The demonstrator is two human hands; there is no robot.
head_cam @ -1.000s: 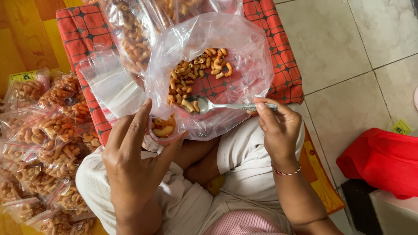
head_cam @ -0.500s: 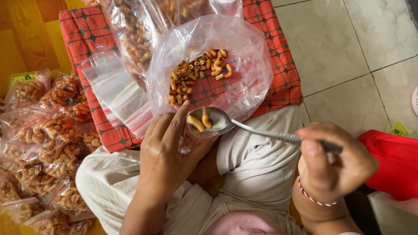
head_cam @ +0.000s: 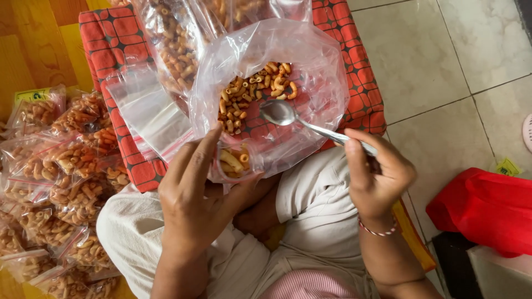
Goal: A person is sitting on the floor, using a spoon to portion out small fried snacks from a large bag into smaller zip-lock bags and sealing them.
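My left hand (head_cam: 194, 194) holds a small clear bag (head_cam: 238, 163) open at its mouth, with a few orange macaroni snacks inside. My right hand (head_cam: 377, 174) grips the handle of a metal spoon (head_cam: 282, 113). The spoon's bowl is empty and hovers over a large clear plastic bag (head_cam: 310, 66) that holds a pile of the same snacks (head_cam: 249, 94). That large bag lies on a red patterned cushion (head_cam: 111, 50) just ahead of my knees.
Several small filled snack bags (head_cam: 61, 160) are heaped on the wooden floor at my left. A stack of empty clear bags (head_cam: 144, 111) lies on the cushion. A red cloth bag (head_cam: 487, 210) sits on the tiled floor at the right.
The spoon, loaded with snacks over the small bag half a second ago, is now empty and has moved back over the large bag. The small bag holds more snacks.
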